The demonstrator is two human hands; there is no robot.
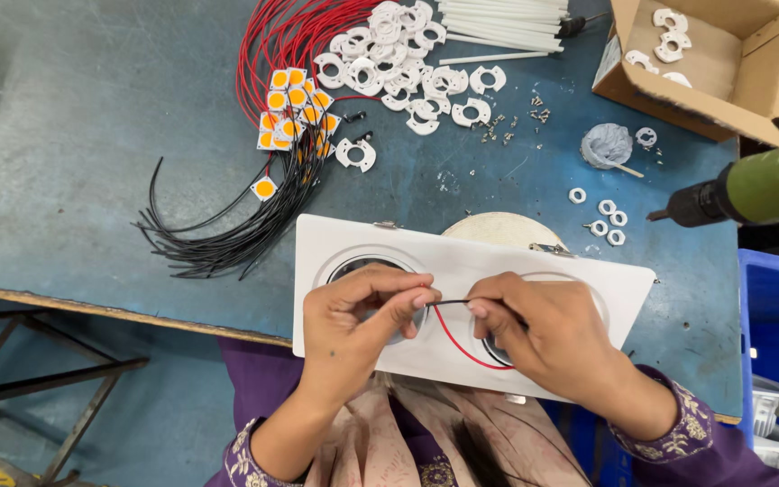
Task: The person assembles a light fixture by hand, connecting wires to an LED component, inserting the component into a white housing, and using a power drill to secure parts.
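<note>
— Head view looked straight down on a blue worktable (101, 162). What did the hands have?

— Both met over a white rectangular twin-lamp frame (462, 266) that lay at the near table edge, partly overhanging toward the person's lap. The left hand (358, 316) was pinched, thumb and forefinger closed on the end of a thin black wire (448, 302). The right hand (547, 329) was also pinched on that wire, at three o'clock from the left, fingertips nearly touching.

— And the red one?

— A red wire (458, 347) looped down from between the two hands toward five o'clock and ran under the right hand (where it ended I could not tell). The hands covered most of both round openings of the frame.

— What lay around it?

— At eleven o'clock from the frame, a bundle of red and black leads with small square yellow LED chips (292, 110). At twelve o'clock, a heap of white plastic ring holders (407, 63), and white tubes (498, 22) beyond them. At one o'clock, an open cardboard box (723, 81) held a few more rings. At three o'clock a green electric screwdriver (750, 191) hung, tip pointing toward the frame. Loose screws (511, 122) and small white washers (608, 221) sat between.
</note>
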